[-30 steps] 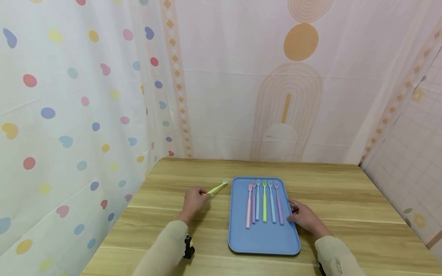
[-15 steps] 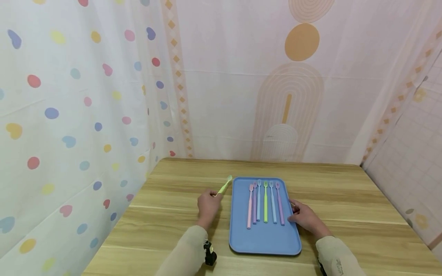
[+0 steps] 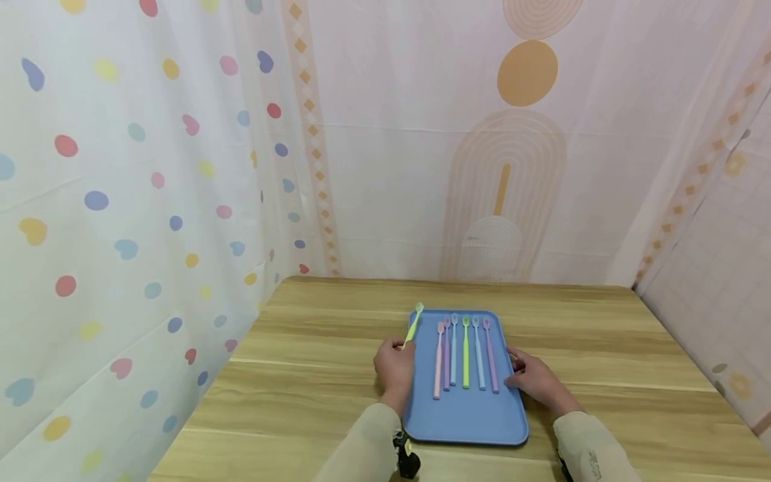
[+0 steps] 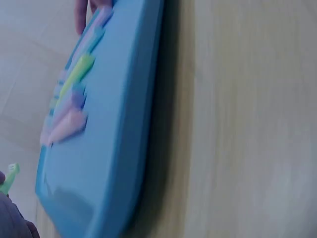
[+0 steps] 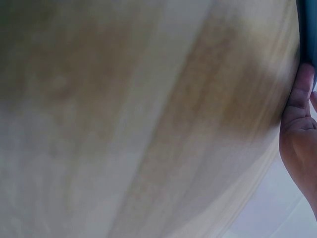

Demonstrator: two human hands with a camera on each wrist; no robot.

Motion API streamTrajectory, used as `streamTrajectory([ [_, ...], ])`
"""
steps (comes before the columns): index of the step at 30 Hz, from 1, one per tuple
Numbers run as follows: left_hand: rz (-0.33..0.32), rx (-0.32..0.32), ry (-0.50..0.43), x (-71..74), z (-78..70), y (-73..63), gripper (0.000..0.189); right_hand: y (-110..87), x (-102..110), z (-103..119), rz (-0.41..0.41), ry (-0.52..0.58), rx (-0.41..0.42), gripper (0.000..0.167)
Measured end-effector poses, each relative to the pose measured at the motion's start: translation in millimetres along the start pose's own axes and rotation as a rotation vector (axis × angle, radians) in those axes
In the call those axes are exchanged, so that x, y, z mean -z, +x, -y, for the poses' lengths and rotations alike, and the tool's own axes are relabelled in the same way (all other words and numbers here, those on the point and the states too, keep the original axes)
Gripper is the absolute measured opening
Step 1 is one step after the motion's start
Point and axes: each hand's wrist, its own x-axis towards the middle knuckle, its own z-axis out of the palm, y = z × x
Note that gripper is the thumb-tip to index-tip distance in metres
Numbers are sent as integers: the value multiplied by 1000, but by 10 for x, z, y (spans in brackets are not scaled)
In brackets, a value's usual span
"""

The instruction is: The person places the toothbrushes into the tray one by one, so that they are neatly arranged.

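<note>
My left hand (image 3: 395, 369) pinches a yellow-green toothbrush (image 3: 413, 327) by its handle, its head pointing up and away, over the left edge of the blue tray (image 3: 464, 422). In the left wrist view only a bit of that toothbrush (image 4: 11, 178) shows at the left edge. Several toothbrushes lie side by side on the tray: a pink one (image 3: 438, 368) leftmost, then purple, blue, a green one (image 3: 466, 361), blue, and a purple one (image 3: 490, 361) rightmost. My right hand (image 3: 539, 383) holds the tray's right rim, with the thumb (image 5: 303, 87) against its side.
The wooden table (image 3: 301, 348) extends around the tray on all sides. A patterned curtain (image 3: 391, 201) hangs behind it and a dotted curtain (image 3: 132, 201) along the left. Black wrist gear (image 3: 406, 458) sits on the left sleeve.
My left hand has moved right with the yellow-green toothbrush, from beside the tray to over its left edge. The toothbrush has turned more upright in view. My right hand stays at the tray.
</note>
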Motion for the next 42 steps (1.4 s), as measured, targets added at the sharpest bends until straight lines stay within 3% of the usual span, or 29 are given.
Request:
streamTrajectory([
  [4, -12, 23, 7, -81, -80, -121, 11, -5, 4, 9, 7, 4, 5, 72],
  [9, -46, -5, 72, -153, -121, -247, 11, -7, 9, 9, 10, 3, 3, 72],
  [17, -207, -108, 234, -301, -37, -380, 12, -2, 39, 12, 14, -16, 5, 73],
  [20, -238, -102, 256, -335, -40, -423, 14, -8, 45, 7, 16, -15, 7, 73],
  [26, -237, -57, 298, -375, 5, -474, 16, -3, 24, -2, 17, -8, 15, 73],
  [33, -246, -63, 293, -371, 24, -501, 15, -3, 23, 23, 18, -10, 26, 73],
  [42, -241, -66, 372, -390, 44, -524, 18, 3, 16, -12, 23, -10, 25, 75],
])
